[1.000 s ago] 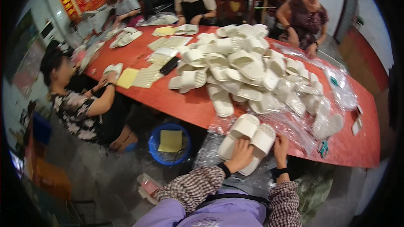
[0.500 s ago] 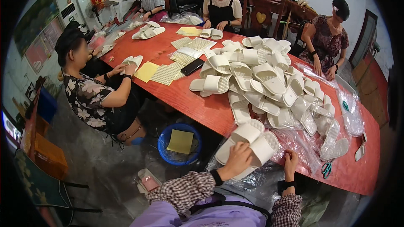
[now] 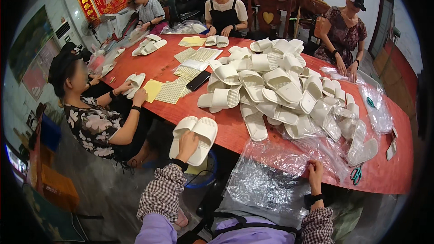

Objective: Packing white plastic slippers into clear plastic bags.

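Note:
My left hand [image 3: 188, 146] grips a pair of off-white slippers [image 3: 205, 131] by their straps, held side by side in front of the table's near edge. To the right, my right hand [image 3: 315, 172] is at that edge with its fingers curled in. Clear plastic film [image 3: 257, 171] spreads over the edge and my lap beside it; whether the fingers pinch any film is too small to tell. Beyond both hands rises a large heap of similar slippers [image 3: 282, 83], some at its right side wrapped in clear plastic bags [image 3: 334, 158].
Green-handled scissors [image 3: 356, 175] lie right of my right hand on the red table [image 3: 190, 113]. A blue bucket [image 3: 211, 171] stands below the slippers I hold. Left of the heap are sticker sheets [image 3: 169, 91] and a black phone [image 3: 199, 80]. Several people sit around the table.
My left hand has carried the pair of slippers left and away from the plastic film, now over the bucket. My right hand has stayed nearly in place. The view has shifted slightly.

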{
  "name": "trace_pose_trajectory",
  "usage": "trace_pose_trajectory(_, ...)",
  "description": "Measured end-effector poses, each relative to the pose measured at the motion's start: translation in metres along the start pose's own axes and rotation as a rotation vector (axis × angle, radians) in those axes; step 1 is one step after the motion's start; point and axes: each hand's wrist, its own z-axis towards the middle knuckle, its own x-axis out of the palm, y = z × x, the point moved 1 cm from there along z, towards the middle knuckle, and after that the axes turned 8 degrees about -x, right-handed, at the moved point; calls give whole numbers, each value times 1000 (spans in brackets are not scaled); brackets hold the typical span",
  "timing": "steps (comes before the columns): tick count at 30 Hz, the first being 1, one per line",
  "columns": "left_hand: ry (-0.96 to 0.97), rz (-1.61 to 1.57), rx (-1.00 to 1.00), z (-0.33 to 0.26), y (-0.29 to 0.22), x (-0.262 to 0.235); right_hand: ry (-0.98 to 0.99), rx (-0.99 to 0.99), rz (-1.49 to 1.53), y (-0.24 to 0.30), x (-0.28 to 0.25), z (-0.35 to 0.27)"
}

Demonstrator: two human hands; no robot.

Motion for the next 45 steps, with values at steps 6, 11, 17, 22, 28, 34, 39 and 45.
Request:
trace_pose_trajectory(6,-18,-2,-9,60,20,17,14,13,6,12,-1,3)
trace_pose_trajectory(11,34,-101,-5,90,21,20,42,58,-19,12,-2,3)
trace_pose_trajectory(17,-41,-40,-54,78,23,8,55,74,27,22,-1,5)
trace_pose_trajectory(22,-168,-3,1,35,-43,-2,61,96,45,18,-8,4)
trace_pose_trajectory(28,210,-218,299,20,-148,0,75,114,131,19,-8,6)
trace_pose_trajectory(34,239,-343,450,47,-252,40,96,150,151,24,-11,7)
trace_pose_trajectory(39,67,-205,531,91,-296,88,49,89,177,24,-10,6)
trace_pose_trajectory(45,180,-35,42,158,-327,137,93,47,71,11,-13,2)
